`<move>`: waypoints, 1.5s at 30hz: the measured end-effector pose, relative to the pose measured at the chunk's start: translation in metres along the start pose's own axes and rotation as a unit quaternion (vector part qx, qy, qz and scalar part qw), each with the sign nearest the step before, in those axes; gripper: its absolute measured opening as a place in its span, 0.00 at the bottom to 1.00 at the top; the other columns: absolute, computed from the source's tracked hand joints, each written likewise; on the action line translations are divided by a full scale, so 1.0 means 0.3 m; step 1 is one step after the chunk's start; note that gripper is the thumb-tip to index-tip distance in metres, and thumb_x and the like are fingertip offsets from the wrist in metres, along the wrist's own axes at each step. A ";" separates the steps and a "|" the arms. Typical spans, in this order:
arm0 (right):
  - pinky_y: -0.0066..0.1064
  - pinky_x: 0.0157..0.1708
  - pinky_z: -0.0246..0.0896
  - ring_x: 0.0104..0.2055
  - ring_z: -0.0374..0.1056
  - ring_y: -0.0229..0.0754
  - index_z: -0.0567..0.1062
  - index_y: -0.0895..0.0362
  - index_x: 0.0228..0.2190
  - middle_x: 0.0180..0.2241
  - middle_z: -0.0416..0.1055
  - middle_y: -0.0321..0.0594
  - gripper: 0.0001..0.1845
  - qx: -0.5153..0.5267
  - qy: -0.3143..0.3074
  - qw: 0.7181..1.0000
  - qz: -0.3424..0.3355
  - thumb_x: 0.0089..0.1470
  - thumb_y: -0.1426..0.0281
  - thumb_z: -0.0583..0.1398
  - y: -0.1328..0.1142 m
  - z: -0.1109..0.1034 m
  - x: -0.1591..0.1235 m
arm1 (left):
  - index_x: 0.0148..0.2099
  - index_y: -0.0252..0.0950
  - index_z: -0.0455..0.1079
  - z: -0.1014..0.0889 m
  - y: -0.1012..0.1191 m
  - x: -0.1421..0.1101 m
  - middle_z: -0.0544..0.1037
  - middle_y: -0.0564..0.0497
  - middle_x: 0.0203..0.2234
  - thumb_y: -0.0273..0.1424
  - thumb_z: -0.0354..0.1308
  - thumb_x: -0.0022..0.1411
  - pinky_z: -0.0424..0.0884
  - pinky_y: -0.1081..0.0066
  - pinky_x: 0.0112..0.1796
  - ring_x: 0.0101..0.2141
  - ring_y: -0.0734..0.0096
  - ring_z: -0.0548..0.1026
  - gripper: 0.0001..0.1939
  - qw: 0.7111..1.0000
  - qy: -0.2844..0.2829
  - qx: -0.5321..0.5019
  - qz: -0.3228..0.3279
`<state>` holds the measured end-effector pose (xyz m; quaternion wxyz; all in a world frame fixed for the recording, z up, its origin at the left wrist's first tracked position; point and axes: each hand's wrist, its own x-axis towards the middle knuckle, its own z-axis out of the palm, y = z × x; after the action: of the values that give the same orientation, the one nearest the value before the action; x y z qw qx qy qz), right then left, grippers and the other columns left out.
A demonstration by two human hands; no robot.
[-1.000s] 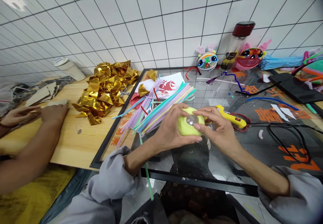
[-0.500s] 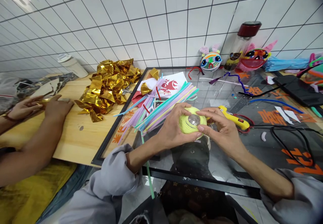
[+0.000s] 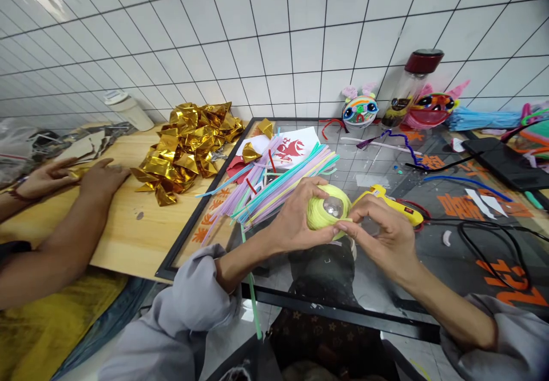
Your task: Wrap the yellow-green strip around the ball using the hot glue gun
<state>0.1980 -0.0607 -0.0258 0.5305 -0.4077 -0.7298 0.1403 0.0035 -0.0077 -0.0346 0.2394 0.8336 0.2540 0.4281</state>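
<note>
A clear ball wound with fuzzy yellow pipe cleaner [image 3: 325, 211] sits between both my hands above the glass-topped table [image 3: 386, 289]. My left hand [image 3: 295, 221] cups the yellow ball from the left, thumb under it and fingers over its top. My right hand [image 3: 380, 232] pinches the loose yellow strand at the ball's lower right edge, fingers curled together. A bare clear patch of the ball shows in the middle. A bundle of pastel pipe cleaners [image 3: 274, 183] lies just left of my hands.
A yellow glue gun [image 3: 392, 206] with its black cord lies behind my right hand. Crumpled gold foil [image 3: 186, 143] rests on the wooden board at left, where another person's hands [image 3: 72, 178] lie flat. Painted masks [image 3: 360, 109] and a bottle [image 3: 407, 86] stand by the tiled wall.
My right hand slid from the ball's front down to its lower right edge, pinching the strand. The ball turned slightly in my left hand. The other person's hands barely shifted.
</note>
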 end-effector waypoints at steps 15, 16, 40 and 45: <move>0.29 0.27 0.54 0.25 0.60 0.35 0.77 0.56 0.22 0.21 0.69 0.33 0.16 0.168 0.034 0.963 0.209 0.54 0.59 0.67 -0.053 0.012 0.092 | 0.52 0.40 0.64 0.006 -0.013 -0.002 0.71 0.39 0.56 0.37 0.69 0.57 0.70 0.51 0.58 0.58 0.54 0.73 0.24 1.000 -0.008 -0.019 -0.010; 0.29 0.26 0.53 0.25 0.60 0.34 0.78 0.56 0.21 0.20 0.68 0.33 0.16 0.173 0.039 0.959 0.221 0.53 0.59 0.68 -0.056 0.014 0.103 | 0.51 0.40 0.64 0.007 -0.014 -0.002 0.71 0.39 0.56 0.37 0.70 0.57 0.70 0.51 0.57 0.58 0.54 0.73 0.24 1.000 -0.008 -0.021 -0.011; 0.39 0.37 0.65 0.38 0.75 0.51 0.80 0.57 0.36 0.37 0.80 0.48 0.19 -0.303 -0.106 0.924 0.208 0.55 0.54 0.63 0.152 -0.235 0.137 | 0.48 0.37 0.65 -0.012 -0.073 0.023 0.77 0.48 0.43 0.45 0.72 0.48 0.73 0.66 0.43 0.43 0.64 0.77 0.30 0.942 0.078 -0.181 -0.272; 0.40 0.34 0.64 0.39 0.76 0.57 0.79 0.58 0.37 0.39 0.79 0.54 0.24 -0.466 -0.284 0.806 0.230 0.47 0.51 0.69 0.177 -0.210 0.093 | 0.45 0.38 0.65 -0.012 -0.086 0.033 0.77 0.51 0.39 0.45 0.73 0.46 0.71 0.70 0.39 0.38 0.68 0.76 0.30 0.927 0.092 -0.211 -0.296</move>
<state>0.2747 -0.0208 -0.0162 -0.0018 -0.7038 -0.7104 0.0105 -0.0002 0.0186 -0.0428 0.5008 0.6082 0.4138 0.4561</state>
